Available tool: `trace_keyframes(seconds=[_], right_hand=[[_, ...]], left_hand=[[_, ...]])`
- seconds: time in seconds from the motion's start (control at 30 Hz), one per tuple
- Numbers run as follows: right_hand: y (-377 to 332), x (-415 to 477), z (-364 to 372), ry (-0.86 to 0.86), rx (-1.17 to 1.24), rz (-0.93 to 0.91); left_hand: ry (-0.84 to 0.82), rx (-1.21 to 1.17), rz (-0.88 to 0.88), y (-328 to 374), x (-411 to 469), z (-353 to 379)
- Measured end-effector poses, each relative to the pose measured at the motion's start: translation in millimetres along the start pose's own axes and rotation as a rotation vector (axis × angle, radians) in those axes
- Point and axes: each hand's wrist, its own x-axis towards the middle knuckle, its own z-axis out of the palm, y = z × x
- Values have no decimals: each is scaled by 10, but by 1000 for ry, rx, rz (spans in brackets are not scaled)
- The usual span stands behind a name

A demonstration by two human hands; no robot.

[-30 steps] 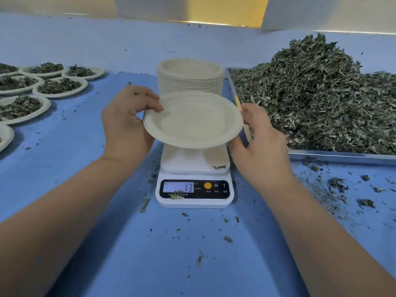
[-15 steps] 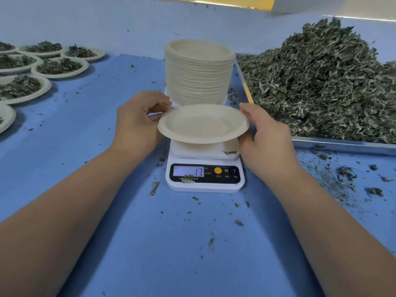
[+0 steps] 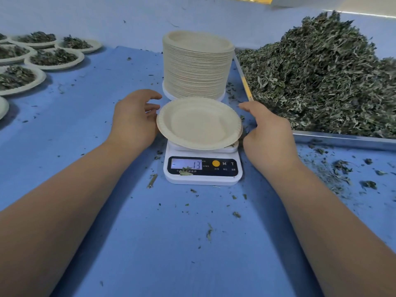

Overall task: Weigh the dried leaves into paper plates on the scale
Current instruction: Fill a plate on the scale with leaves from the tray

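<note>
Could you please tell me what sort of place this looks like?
Probably a small workshop or packing room where dried herbs or tea get portioned by hand. A large heap of dried leaves fills a metal tray, a tall stack of paper plates stands behind a digital scale, and filled plates line the blue table.

Plate [image 3: 199,123] on scale [image 3: 203,168], plate stack [image 3: 197,65] behind, leaf tray [image 3: 342,139] right, filled plates [image 3: 53,60] far left.

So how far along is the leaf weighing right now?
Done: several filled plates sit at far left. In hand: an empty paper plate rests on the scale, display showing 13, with the left hand and right hand open beside it. Left: a large leaf pile and a tall plate stack.
</note>
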Motion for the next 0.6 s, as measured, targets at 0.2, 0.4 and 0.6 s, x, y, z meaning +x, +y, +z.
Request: trace_keyframes(seconds=[0.2,0.4,0.6], right_hand=[[-26,-6,-11,-4,-7,-20],[-44,-1,-24,-1,-15,-6],[-61,-6,-30,1,-17,-1]], left_hand=[[-28,64,3,36,5,-26],[-56,-2,-91,24,1,-59],[-98,8,-8,66,-42,-68]])
